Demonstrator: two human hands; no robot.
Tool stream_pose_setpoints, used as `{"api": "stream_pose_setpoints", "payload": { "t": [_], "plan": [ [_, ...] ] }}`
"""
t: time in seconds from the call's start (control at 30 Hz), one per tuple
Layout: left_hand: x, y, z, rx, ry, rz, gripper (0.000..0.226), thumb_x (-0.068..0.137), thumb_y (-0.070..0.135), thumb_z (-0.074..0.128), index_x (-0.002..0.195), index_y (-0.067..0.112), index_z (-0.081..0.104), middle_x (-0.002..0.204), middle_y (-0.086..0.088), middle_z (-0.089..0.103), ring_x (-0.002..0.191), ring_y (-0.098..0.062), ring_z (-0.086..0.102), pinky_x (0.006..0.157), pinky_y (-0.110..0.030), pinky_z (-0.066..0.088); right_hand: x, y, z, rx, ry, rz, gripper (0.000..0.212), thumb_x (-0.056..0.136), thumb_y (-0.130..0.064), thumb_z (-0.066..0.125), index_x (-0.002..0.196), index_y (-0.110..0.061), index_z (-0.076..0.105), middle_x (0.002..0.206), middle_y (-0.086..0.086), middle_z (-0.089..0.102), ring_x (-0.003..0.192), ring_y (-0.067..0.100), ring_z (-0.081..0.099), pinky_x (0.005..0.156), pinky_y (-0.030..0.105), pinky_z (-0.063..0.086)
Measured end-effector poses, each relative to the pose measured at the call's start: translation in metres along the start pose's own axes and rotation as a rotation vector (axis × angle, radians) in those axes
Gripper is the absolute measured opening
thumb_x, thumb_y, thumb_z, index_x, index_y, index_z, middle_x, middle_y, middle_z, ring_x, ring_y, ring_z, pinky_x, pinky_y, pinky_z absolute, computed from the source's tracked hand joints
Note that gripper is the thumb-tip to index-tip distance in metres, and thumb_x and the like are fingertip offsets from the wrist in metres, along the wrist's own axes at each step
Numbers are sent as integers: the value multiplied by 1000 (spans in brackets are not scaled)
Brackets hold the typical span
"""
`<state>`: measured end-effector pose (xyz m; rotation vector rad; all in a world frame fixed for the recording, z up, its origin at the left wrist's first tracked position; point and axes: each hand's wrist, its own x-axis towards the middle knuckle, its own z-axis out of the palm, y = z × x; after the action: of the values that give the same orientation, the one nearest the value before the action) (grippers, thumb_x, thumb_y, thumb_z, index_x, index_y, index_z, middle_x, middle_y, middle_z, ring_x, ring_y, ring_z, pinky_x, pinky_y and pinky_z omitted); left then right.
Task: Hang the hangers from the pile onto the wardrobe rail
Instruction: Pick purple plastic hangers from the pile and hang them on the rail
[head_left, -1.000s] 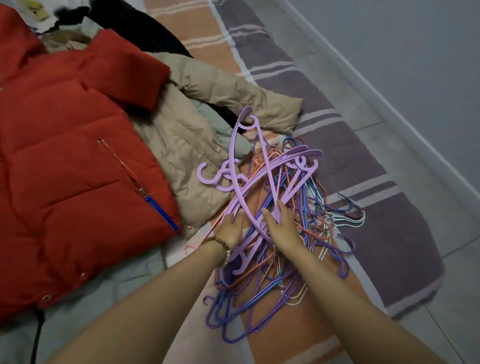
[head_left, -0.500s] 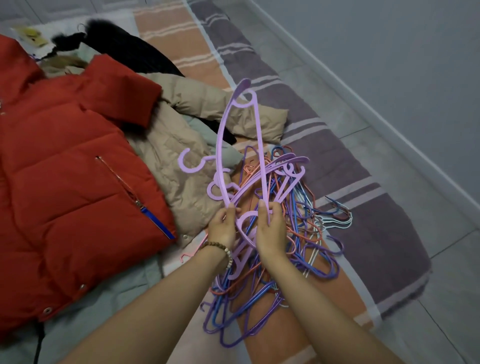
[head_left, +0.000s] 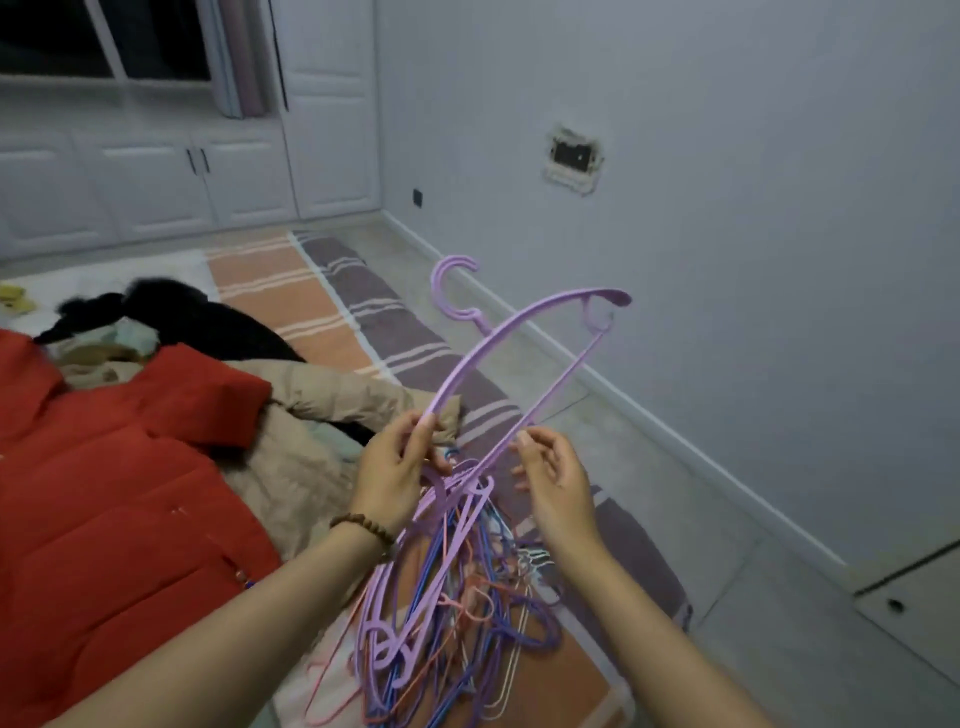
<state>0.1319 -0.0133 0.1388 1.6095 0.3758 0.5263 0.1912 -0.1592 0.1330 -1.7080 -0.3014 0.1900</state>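
A lilac plastic hanger (head_left: 524, 332) is raised above the pile, its hook pointing up and away toward the wall. My left hand (head_left: 395, 467), with a bead bracelet on the wrist, grips the near end of its upper arm. My right hand (head_left: 556, 483) pinches its lower bar between thumb and fingertips. Below both hands lies the tangled pile of hangers (head_left: 452, 613), purple, blue, pink and white, on a striped blanket (head_left: 322, 312). Some lilac hangers from the pile hang up against my left hand. No wardrobe rail is visible.
A red padded jacket (head_left: 104, 519) and a beige jacket (head_left: 311, 410) lie left of the pile, with a black garment (head_left: 208, 317) behind. White cabinet doors (head_left: 197, 176) line the far wall. A grey wall with a baseboard runs along the right over tiled floor (head_left: 675, 493).
Both hands have lifted one lilac hanger out of the pile and swung it up toward the right. The view has tilted up, showing the wall and the cabinets.
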Motion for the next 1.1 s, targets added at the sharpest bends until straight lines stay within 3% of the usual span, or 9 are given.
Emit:
{"api": "stream_pose_setpoints", "payload": {
  "t": [0.1, 0.17, 0.23, 0.33, 0.47, 0.6, 0.73, 0.9, 1.1],
  "plan": [
    [-4, 74, 11, 39, -146, 83, 22, 95, 27, 45, 83, 17, 61, 55, -4, 60, 59, -28, 67, 56, -37, 53, -10, -80, -38, -28, 77, -104, 8, 93, -29, 54, 100, -29, 56, 109, 0, 63, 103, 14, 60, 93, 29, 48],
    [-12, 125, 23, 16, -229, 130, 21, 94, 29, 48, 83, 18, 62, 53, -2, 60, 56, -23, 66, 56, -34, 52, -27, -133, -66, -124, 121, -186, 15, 93, -28, 55, 107, -26, 56, 110, -6, 61, 102, 7, 57, 86, 11, 45],
    [-24, 177, 38, 14, -340, 179, 21, 94, 29, 47, 85, 19, 63, 52, 1, 60, 56, -17, 65, 53, -24, 50, -49, -182, -93, -261, 150, -246, 26, 93, -34, 52, 118, -25, 55, 113, -14, 56, 106, 0, 51, 80, 4, 39],
    [-50, 250, 61, 57, -535, 289, 26, 93, 35, 46, 88, 17, 64, 56, -1, 63, 60, -20, 65, 57, -25, 51, -92, -248, -135, -301, 225, -240, 35, 93, -39, 49, 124, -24, 54, 115, -17, 53, 109, -3, 47, 89, 14, 35],
    [-96, 333, 94, 67, -721, 463, 24, 93, 34, 46, 87, 19, 65, 59, -3, 67, 60, -20, 67, 54, -20, 50, -165, -326, -197, -207, 358, -244, 29, 94, -39, 48, 111, -22, 65, 100, -19, 65, 89, -16, 55, 79, 4, 39],
    [-154, 405, 128, -14, -925, 564, 26, 92, 34, 47, 89, 16, 65, 60, -4, 68, 62, -20, 67, 56, -21, 52, -248, -377, -250, -196, 559, -289, 26, 93, -41, 48, 101, -28, 69, 95, -18, 72, 98, -8, 56, 99, 26, 34],
    [-225, 466, 159, -59, -1148, 678, 38, 81, 46, 46, 91, 15, 65, 63, -4, 69, 62, -18, 67, 59, -21, 54, -336, -411, -293, -207, 797, -369, 22, 90, -40, 52, 91, -28, 71, 92, -17, 74, 96, -6, 62, 101, 26, 40],
    [-326, 514, 203, -131, -1372, 769, 31, 88, 38, 45, 92, 14, 65, 67, -4, 70, 63, -17, 68, 62, -26, 56, -447, -435, -339, -194, 1038, -430, 19, 87, -37, 57, 85, -26, 72, 89, -14, 75, 99, 2, 65, 107, 32, 41],
    [-451, 556, 245, -208, -1596, 805, 32, 93, 37, 44, 96, 13, 65, 75, -5, 72, 71, -22, 70, 67, -31, 59, -583, -454, -388, -252, 1269, -489, 22, 87, -38, 56, 92, -23, 72, 89, -13, 74, 94, 1, 66, 94, 23, 45]
  ]
}}
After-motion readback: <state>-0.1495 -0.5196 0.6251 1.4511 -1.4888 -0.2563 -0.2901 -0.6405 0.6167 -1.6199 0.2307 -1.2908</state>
